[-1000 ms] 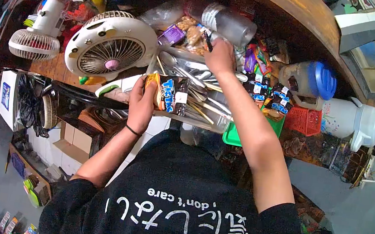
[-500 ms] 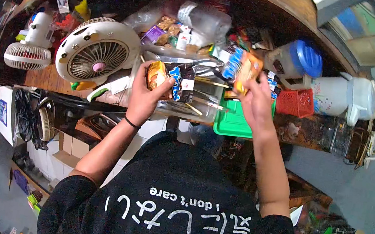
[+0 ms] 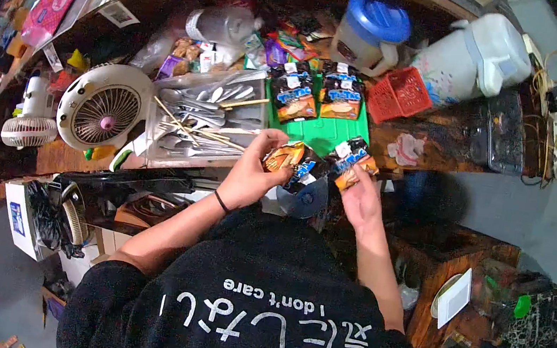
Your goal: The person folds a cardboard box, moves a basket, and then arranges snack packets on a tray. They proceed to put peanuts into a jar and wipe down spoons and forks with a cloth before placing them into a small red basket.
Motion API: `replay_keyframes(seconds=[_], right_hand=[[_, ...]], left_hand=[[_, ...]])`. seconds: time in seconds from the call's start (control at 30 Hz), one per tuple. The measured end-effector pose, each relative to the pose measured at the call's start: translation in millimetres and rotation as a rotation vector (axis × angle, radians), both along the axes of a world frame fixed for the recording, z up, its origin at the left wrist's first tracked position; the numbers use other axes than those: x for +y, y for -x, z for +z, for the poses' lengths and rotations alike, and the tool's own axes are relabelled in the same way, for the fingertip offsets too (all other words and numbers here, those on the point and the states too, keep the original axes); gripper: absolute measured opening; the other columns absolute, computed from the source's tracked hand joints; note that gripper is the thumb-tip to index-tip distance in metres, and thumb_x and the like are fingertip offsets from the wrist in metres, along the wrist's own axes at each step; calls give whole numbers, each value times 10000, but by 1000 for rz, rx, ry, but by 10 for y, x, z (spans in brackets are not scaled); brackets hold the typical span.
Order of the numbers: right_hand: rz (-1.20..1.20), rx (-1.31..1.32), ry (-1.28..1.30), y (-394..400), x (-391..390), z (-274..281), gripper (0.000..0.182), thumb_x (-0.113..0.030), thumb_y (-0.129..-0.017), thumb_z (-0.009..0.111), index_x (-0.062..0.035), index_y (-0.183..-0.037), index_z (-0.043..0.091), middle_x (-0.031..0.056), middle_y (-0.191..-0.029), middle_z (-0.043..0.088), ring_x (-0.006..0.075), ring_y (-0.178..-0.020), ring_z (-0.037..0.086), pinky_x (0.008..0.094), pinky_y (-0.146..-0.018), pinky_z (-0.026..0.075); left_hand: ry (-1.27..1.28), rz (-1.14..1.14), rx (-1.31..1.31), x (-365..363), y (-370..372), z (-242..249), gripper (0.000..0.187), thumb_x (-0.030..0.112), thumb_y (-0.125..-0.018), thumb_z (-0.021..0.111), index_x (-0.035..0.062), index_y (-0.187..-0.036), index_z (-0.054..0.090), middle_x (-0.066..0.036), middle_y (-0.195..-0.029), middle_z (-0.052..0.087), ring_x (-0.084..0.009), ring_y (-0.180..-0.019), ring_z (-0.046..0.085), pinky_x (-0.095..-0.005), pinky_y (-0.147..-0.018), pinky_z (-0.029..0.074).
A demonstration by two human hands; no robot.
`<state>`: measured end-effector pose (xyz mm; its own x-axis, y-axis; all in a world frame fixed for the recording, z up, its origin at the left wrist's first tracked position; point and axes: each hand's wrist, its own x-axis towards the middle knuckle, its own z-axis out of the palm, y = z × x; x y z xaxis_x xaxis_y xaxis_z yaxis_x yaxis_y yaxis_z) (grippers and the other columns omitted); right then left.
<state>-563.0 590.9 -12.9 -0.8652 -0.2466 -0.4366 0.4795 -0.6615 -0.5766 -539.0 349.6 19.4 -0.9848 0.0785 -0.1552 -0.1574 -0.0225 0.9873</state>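
Note:
Snack packets, black and orange with blue lettering, are in both hands. My left hand grips an orange-and-black packet, its fingers wrapped round the orange end. My right hand pinches another packet just to the right, near the front edge of a green tray. On the tray lie more such packets, a left group and a right group. Left of the tray, a clear container holds spoons, forks and wooden chopsticks.
Two white fans, the larger one in front, stand at the left. Behind the tray is a blue-lidded pitcher. A red basket and a white flask are at the right, with cables beyond.
The view has turned and shifted rightward. Both hands have come nearer the body, in front of the green tray, each still with packets. More of the tray and its packets now shows.

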Motion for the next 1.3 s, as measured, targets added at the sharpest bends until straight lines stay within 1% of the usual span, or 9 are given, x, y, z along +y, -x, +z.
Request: replay_keyframes(seconds=[0.1, 0.37, 0.57, 0.73, 1.0, 1.1, 1.2, 1.23, 1.3], right_hand=[[-141, 56, -376, 194, 194, -40, 366, -53, -823, 681, -12, -1163, 553, 58, -1092, 631, 165, -990, 609, 333, -907, 462], [3, 41, -484, 621, 466, -58, 450, -63, -789, 713, -55, -1203, 539, 76, -1045, 635, 212, -942, 629, 389, -806, 503], [190, 121, -722, 923, 360, -351, 182, -128, -799, 727, -23, -936, 670, 53, -895, 686, 121, -799, 620, 273, -737, 470], [258, 391, -880, 1081, 274, -411, 207, -91, -823, 702, 7, -992, 634, 51, -942, 680, 94, -785, 619, 244, -719, 471], [214, 664, -925, 1338, 275, -856, 368, -74, -753, 715, 28, -1070, 558, 149, -890, 685, 230, -812, 662, 340, -743, 499], [272, 724, -1123, 1346, 193, -612, 325, -91, -766, 692, 23, -1038, 555, 219, -909, 659, 326, -827, 656, 401, -719, 496], [125, 762, -1311, 1373, 49, -543, 267, -81, -768, 698, 17, -978, 566, 143, -816, 683, 259, -802, 675, 361, -710, 500], [121, 853, -1470, 1351, 33, -475, 298, -127, -768, 710, 2, -992, 560, 184, -888, 661, 361, -845, 647, 412, -725, 504], [98, 875, -1612, 1270, -49, -320, 334, -148, -768, 715, -9, -1020, 547, 190, -916, 640, 386, -863, 628, 434, -728, 502]], left_hand=[[41, -49, -37, 184, -16, -66, 490, -52, -779, 632, 51, -1179, 369, -86, -1095, 492, -113, -983, 512, -250, -798, 481], [-51, 139, -151, 557, -120, -128, 369, 51, -813, 694, -18, -1099, 471, -89, -1006, 615, -118, -930, 583, -264, -800, 490], [-104, 296, -67, 643, -70, -366, 339, 118, -912, 619, -41, -1189, 506, -96, -1114, 626, -136, -1016, 585, -280, -891, 465], [-116, 381, -97, 780, 48, -480, 348, 100, -927, 585, -32, -1225, 463, -102, -1130, 608, -143, -1027, 575, -284, -905, 454], [-77, 472, -166, 829, 127, -569, 434, -1, -859, 548, -15, -1250, 362, -114, -1188, 552, -170, -1089, 541, -296, -951, 422], [-44, 456, -158, 796, 125, -606, 468, -8, -819, 553, -13, -1238, 344, -132, -1174, 552, -185, -1077, 551, -298, -935, 433], [-14, 428, -157, 785, 127, -628, 511, 12, -794, 583, -9, -1239, 333, -135, -1167, 551, -191, -1067, 558, -302, -926, 439], [10, 431, -152, 787, 137, -621, 516, 16, -792, 589, -8, -1239, 332, -134, -1165, 551, -190, -1066, 558, -302, -925, 439], [31, 433, -146, 783, 157, -623, 522, 20, -790, 595, -7, -1239, 331, -132, -1163, 551, -189, -1065, 558, -302, -924, 439]])
